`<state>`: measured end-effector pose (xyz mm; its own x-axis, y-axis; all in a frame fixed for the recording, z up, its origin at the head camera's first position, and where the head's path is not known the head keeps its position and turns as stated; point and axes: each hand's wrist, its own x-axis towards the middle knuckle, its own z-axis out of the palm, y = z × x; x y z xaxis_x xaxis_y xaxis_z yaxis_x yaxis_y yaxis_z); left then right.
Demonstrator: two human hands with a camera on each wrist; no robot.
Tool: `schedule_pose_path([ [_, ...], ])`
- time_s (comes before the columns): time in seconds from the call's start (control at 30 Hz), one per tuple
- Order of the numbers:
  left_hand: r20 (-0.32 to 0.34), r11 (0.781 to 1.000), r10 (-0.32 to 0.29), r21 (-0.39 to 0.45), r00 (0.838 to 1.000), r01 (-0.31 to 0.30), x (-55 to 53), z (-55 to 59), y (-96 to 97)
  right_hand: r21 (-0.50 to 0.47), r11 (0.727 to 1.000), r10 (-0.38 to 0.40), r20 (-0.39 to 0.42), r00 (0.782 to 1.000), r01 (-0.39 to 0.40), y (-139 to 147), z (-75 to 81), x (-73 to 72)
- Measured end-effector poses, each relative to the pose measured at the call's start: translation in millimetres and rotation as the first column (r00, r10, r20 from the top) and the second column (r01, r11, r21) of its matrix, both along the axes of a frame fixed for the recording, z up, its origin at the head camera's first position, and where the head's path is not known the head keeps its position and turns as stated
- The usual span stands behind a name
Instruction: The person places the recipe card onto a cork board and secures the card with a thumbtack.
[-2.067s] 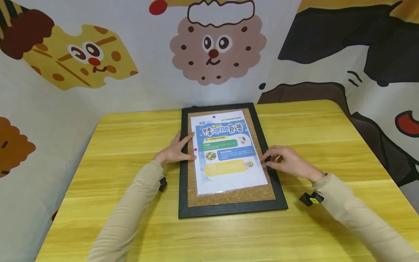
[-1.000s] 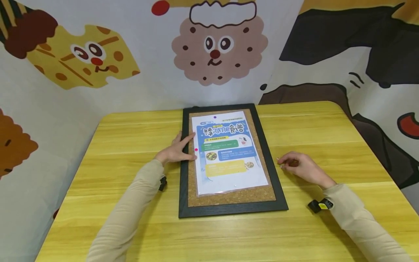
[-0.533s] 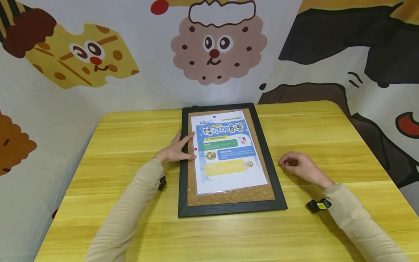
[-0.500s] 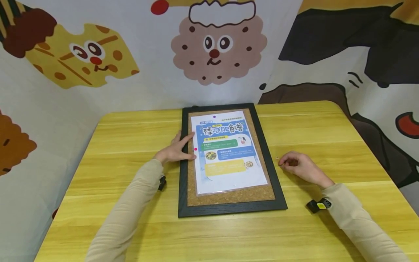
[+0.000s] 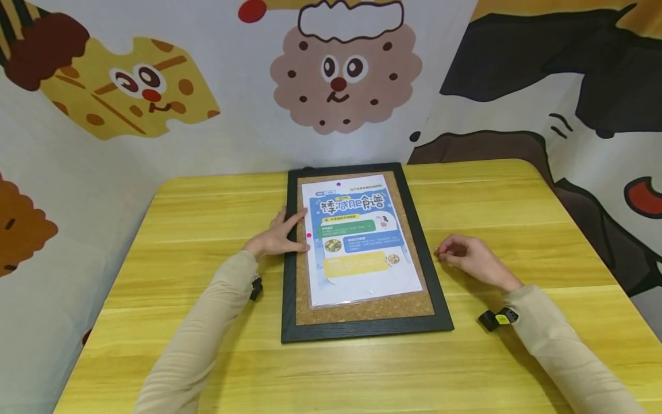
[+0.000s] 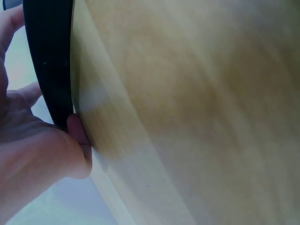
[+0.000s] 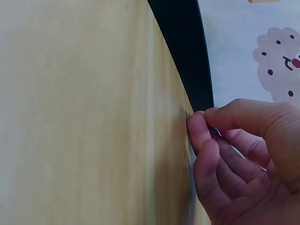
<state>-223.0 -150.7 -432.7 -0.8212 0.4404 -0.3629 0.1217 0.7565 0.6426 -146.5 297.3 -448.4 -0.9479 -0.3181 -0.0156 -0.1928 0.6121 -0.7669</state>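
Note:
A printed poster [image 5: 362, 287] in a clear sleeve lies on a black-framed cork board [image 5: 367, 329] on the table. A purple pin [image 5: 338, 184] is at the poster's top and a pink pin [image 5: 308, 235] at its left edge. My left hand [image 5: 276, 237] rests across the board's left side, thumb and fingers spread to the poster's edge. My right hand [image 5: 468, 256] is just right of the board. Its thumb and fingertips pinch something tiny, apparently a pushpin, mostly hidden by the fingers. In the right wrist view, the fingertips meet beside the black frame [image 7: 185, 51].
The yellow wood-grain table [image 5: 207, 207] extends on both sides of the board. Behind it hangs a white cloth backdrop [image 5: 238, 115] with cartoon food prints, close to the board's far edge.
My right hand drew back from the poster's right edge to the table beside the board. A tiny object visible there half a second ago is now at its fingertips. The left hand stays put.

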Motion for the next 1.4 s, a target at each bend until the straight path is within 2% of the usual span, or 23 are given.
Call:
schedule_pose_path([
  [0.33, 0.009, 1.000, 0.007, 0.002, 1.000, -0.007, -0.9, 0.9, 0.5, -0.056, 0.998, 0.018, 0.003, 1.000, -0.018, -6.9, 0.1, -3.8],
  [0.53, 0.023, 1.000, 0.012, -0.002, 1.000, -0.012, -2.1, 0.2, 0.0, -0.132, 0.991, 0.025, 0.022, 0.999, -0.022, -10.6, 1.8, -6.3],
  [0.77, 0.022, 1.000, 0.018, -0.005, 1.000, -0.018, -1.7, 1.2, 0.1, -0.202, 0.979, 0.014, -0.032, 0.999, -0.020, -16.7, 7.5, -9.4],
  [1.03, 0.014, 1.000, 0.008, -0.005, 1.000, -0.008, -1.5, 2.1, 0.9, -0.157, 0.987, -0.048, -0.091, 0.995, 0.034, -23.6, 13.6, -19.1],
  [1.13, 0.009, 1.000, 0.007, -0.003, 1.000, -0.007, -1.2, 1.5, 0.2, -0.153, 0.987, -0.070, -0.099, 0.993, 0.054, -32.9, 25.5, -18.6],
  [1.2, 0.005, 1.000, 0.005, -0.002, 1.000, -0.005, -1.3, 1.1, -0.1, -0.162, 0.985, -0.082, -0.094, 0.992, 0.066, -35.0, 27.1, -21.0],
  [1.3, 0.004, 1.000, 0.001, -0.002, 1.000, -0.001, -1.0, 1.2, -0.3, -0.150, 0.986, -0.089, -0.098, 0.991, 0.074, -36.6, 25.9, -26.0],
  [1.4, 0.004, 1.000, -0.002, -0.005, 1.000, 0.002, -0.9, 0.5, -0.1, -0.129, 0.989, -0.085, -0.122, 0.989, 0.069, -34.4, 15.9, -33.7],
])
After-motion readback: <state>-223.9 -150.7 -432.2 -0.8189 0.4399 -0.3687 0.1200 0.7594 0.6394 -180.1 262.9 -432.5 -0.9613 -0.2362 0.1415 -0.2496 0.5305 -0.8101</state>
